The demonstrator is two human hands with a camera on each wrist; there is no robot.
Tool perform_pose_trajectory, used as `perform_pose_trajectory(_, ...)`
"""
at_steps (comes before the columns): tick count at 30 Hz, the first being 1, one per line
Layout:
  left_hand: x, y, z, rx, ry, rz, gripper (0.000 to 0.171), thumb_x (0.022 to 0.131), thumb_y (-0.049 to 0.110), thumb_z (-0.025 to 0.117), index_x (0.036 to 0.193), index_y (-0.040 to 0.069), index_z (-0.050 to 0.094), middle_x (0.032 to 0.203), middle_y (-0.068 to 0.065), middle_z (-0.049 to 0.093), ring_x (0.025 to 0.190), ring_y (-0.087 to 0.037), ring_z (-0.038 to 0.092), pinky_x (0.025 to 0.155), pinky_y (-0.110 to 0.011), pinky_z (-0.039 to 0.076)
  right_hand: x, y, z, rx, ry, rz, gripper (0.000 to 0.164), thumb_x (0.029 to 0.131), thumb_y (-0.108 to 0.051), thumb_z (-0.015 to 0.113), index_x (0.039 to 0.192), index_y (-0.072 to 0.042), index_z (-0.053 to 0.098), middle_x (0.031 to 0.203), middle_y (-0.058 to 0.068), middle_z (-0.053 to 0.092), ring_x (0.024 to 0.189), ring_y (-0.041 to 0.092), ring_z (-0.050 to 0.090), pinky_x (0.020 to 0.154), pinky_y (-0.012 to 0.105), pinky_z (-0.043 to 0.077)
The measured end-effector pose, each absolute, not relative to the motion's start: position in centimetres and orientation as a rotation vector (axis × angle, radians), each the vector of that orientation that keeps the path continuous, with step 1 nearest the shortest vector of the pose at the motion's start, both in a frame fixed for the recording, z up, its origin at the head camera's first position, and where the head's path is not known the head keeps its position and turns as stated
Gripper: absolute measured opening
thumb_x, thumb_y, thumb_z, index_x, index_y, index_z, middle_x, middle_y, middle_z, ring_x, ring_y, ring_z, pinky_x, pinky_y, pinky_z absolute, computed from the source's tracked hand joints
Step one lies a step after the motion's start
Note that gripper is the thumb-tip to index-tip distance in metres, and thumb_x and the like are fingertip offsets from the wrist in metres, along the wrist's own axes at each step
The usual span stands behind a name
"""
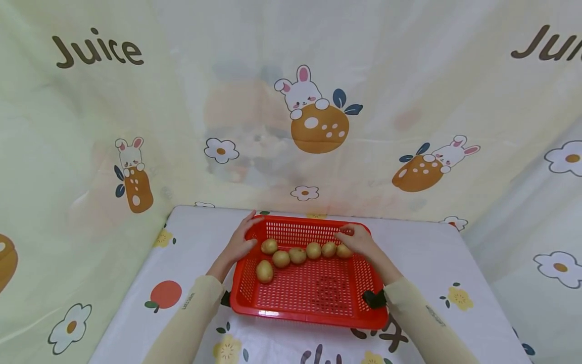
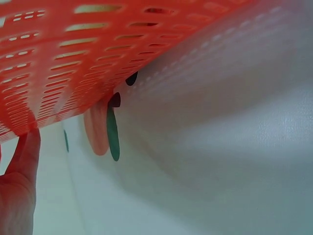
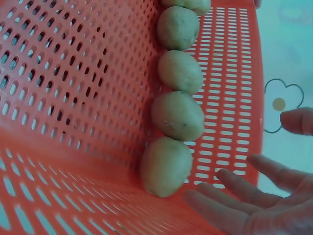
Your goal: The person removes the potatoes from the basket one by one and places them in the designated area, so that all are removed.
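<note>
My left hand [image 1: 238, 243] is at the back left corner of a red perforated plastic basket [image 1: 309, 316]. Its fingers look fairly straight and meet the basket wall; in the left wrist view one finger [image 2: 25, 156] reaches past the wall's edge. Over the back right corner, my right hand [image 1: 361, 241] has its fingers extended, with its thumb apart from them in the right wrist view. Just beside those fingers lies the end potato [image 3: 166, 167]. Several more potatoes run in a row along the back, and one potato [image 1: 264, 272] sits forward at the left.
A white patterned cloth [image 1: 423, 283] covers the table. Black ties [image 1: 374, 299] are at the basket's front right and front left. Printed cloth [image 1: 254, 60] hangs behind the table and along both sides.
</note>
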State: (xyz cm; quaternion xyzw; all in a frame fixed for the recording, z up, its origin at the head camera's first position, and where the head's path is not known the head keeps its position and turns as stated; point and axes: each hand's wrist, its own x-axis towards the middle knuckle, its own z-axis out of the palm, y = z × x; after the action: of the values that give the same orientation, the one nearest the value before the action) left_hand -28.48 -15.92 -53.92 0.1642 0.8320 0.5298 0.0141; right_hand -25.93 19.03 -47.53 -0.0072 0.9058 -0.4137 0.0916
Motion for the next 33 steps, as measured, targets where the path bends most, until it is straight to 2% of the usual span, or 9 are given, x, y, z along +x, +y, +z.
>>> perform_pose_trajectory(4,-28.5,-15.9,-54.0,0.495,2.584,1.663,0.059,0.079,-0.008,0.051,0.136,0.006,0.056,0.162,-0.011,0.020,0.148,-0.032,0.017,0.111,-0.058,0.028,-26.1,19.1,-48.1,0.089,2.624,-1.281,0.051,0.096,-0.025,0.056,0.129,0.014,0.052,0.133,0.033,0.052,0.120,0.042,0.052,0.097,0.051,0.046)
perform_pose_trajectory(7,-28.5,-15.9,-54.1,0.483,2.591,1.664,0.055,0.079,-0.008,0.051,0.132,0.004,0.058,0.162,-0.010,0.021,0.148,-0.032,0.017,0.112,-0.058,0.027,-26.2,19.1,-48.5,0.145,2.603,-1.312,0.051,0.096,-0.024,0.056,0.128,0.015,0.053,0.131,0.033,0.052,0.109,0.037,0.056,0.086,0.042,0.051)
perform_pose_trajectory(9,-28.6,-15.8,-54.0,0.474,2.600,1.663,0.051,0.080,-0.007,0.051,0.129,0.003,0.060,0.162,-0.009,0.023,0.148,-0.032,0.018,0.113,-0.059,0.026,-26.2,19.0,-48.5,0.162,2.612,-1.311,0.050,0.095,-0.024,0.057,0.126,0.015,0.054,0.130,0.033,0.053,0.106,0.035,0.056,0.083,0.041,0.051)
perform_pose_trajectory(11,-28.6,-15.8,-53.9,0.463,2.613,1.657,0.048,0.080,-0.006,0.052,0.126,0.002,0.061,0.162,-0.009,0.024,0.148,-0.033,0.019,0.113,-0.059,0.025,-26.3,18.8,-48.7,0.183,2.618,-1.303,0.049,0.095,-0.025,0.057,0.125,0.014,0.055,0.129,0.032,0.054,0.105,0.035,0.056,0.083,0.041,0.051)
perform_pose_trajectory(14,-28.6,-15.8,-53.9,0.462,2.622,1.661,0.043,0.080,-0.006,0.053,0.121,0.002,0.063,0.162,-0.009,0.025,0.148,-0.033,0.020,0.114,-0.058,0.023,-26.3,18.5,-48.9,0.211,2.639,-1.258,0.048,0.095,-0.027,0.057,0.124,0.012,0.056,0.128,0.030,0.055,0.113,0.039,0.055,0.092,0.048,0.048)
perform_pose_trajectory(16,-28.6,-15.9,-54.1,0.457,2.626,1.660,0.040,0.080,-0.006,0.053,0.118,0.002,0.064,0.162,-0.008,0.025,0.148,-0.033,0.020,0.114,-0.058,0.022,-26.2,18.3,-49.2,0.232,2.650,-1.237,0.047,0.095,-0.027,0.057,0.123,0.011,0.057,0.127,0.029,0.056,0.112,0.039,0.056,0.091,0.049,0.048)
perform_pose_trajectory(23,-28.5,-15.9,-54.3,0.433,2.612,1.670,0.037,0.082,-0.006,0.053,0.115,0.002,0.065,0.162,-0.006,0.025,0.148,-0.034,0.020,0.114,-0.059,0.023,-26.1,18.0,-49.7,0.288,2.709,-1.229,0.035,0.091,-0.022,0.061,0.110,0.008,0.062,0.113,0.024,0.063,0.090,0.030,0.058,0.076,0.041,0.051)
perform_pose_trajectory(33,-28.4,-15.7,-54.1,0.407,2.617,1.657,0.035,0.082,-0.006,0.054,0.114,0.002,0.065,0.162,-0.006,0.025,0.148,-0.033,0.020,0.114,-0.056,0.025,-26.1,18.3,-49.9,0.323,2.722,-1.236,0.031,0.086,-0.012,0.060,0.108,0.010,0.063,0.105,0.023,0.064,0.081,0.028,0.056,0.062,0.032,0.049)
